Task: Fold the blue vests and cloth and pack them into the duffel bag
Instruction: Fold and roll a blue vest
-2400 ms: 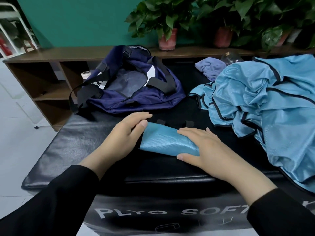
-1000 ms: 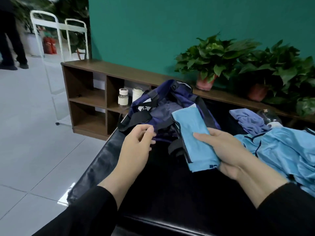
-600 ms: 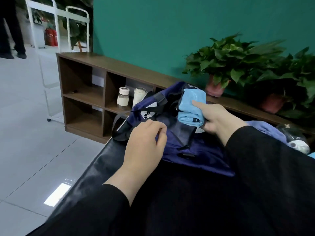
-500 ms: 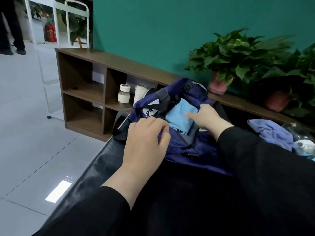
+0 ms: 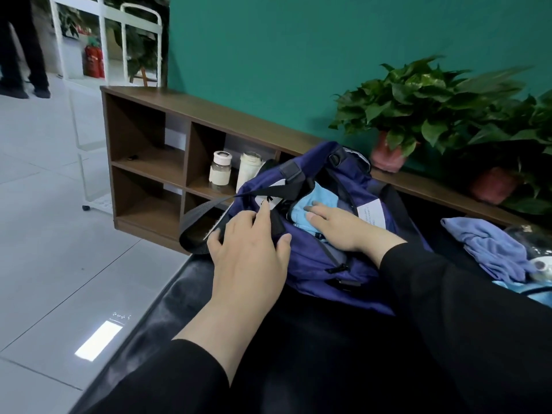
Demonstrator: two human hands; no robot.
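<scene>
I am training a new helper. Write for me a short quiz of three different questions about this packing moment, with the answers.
1. True or false: the folded light blue vest lies inside the open navy fabric duffel bag.
2. Which hand presses on the vest? A) left hand B) right hand
3. Fill in: the crumpled lavender cloth lies on the black padded ____.

Key: 1 true. 2 B, the right hand; the left hand holds the bag's edge. 3 table.

Long black sleeves (image 5: 466, 324), bare hands.
</scene>
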